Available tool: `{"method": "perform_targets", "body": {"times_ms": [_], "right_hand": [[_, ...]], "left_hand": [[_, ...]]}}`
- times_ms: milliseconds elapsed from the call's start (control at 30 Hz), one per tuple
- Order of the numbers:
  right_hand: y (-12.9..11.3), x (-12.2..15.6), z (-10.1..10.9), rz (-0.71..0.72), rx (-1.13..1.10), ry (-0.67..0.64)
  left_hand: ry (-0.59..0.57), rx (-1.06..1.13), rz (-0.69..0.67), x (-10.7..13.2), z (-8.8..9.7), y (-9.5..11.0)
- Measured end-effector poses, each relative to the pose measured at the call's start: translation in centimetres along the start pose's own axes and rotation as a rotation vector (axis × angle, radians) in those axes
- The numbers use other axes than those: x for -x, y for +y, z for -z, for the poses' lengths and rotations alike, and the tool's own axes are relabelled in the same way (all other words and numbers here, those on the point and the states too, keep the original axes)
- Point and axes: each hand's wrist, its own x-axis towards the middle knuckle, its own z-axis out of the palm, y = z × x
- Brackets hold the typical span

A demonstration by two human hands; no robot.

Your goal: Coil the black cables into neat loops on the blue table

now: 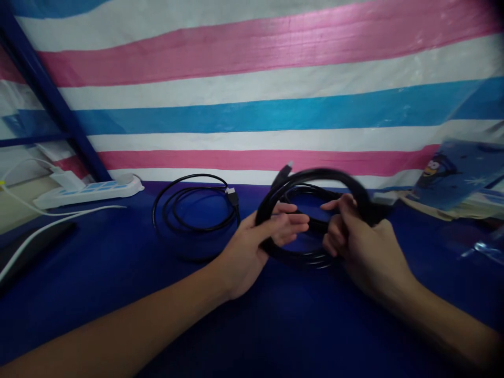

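Note:
Between my two hands a coiled black cable (326, 176) is held up in a loop above the blue table. My left hand (263, 241) grips the loop's left side, the thumb across the strands and the fingers stretched through the ring. Curled around the right side is my right hand (358, 236), slightly blurred. A pale connector end juts out past its knuckles, and a slim plug tip (287, 168) sticks up at the loop's upper left. Behind the held loop lies another black coil (303, 191), partly hidden. To the left rests a loosely coiled black USB cable (200, 229).
A white power strip (94, 191) with a plugged-in adapter (69, 180) and white cords sits at the far left, near a dark flat object (43, 247). Papers and a blue cartoon-printed cover (460, 173) stand at the right. A striped sheet (252, 115) hangs behind the table.

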Motion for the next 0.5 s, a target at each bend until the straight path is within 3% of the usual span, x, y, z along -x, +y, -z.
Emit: {"method": "perform_targets", "body": {"times_ms": [133, 300, 500], "right_hand": [[0.8, 0.1, 0.0, 0.111, 0.142, -0.116], [0.1, 0.1, 0.7, 0.185, 0.268, -0.296], [-0.2, -0.2, 1.9, 0.027, 0.406, -0.626]], "left_hand": [[0.076, -0.066, -0.047, 0.1, 0.0, 1.2], [-0.024, -0.254, -0.057, 0.1, 0.5, 2.4], [-0.059, -0.392, -0.04, 0.1, 2.3, 1.6]]}}
